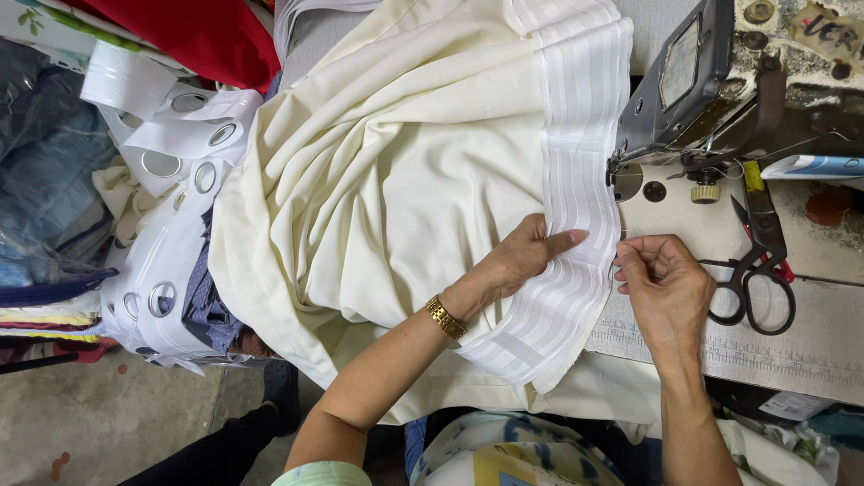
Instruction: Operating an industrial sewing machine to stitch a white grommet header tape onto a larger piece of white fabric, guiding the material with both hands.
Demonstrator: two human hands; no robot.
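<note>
A large cream curtain cloth [387, 171] lies bunched over the sewing table, with a white pleated heading tape [576, 180] running along its right edge toward the sewing machine [702, 81]. My left hand [526, 256] lies flat on the tape and cloth, fingers stretched to the right, a gold watch on the wrist. My right hand [661, 283] pinches the tape's right edge just below the machine's needle area [621, 175], fingers curled closed on it.
Black-handled scissors [756, 270] lie on the machine table right of my right hand. White eyelet tape with round rings [171, 180] hangs in loops at the left, beside piled fabrics and a red cloth [207, 31]. Concrete floor shows at lower left.
</note>
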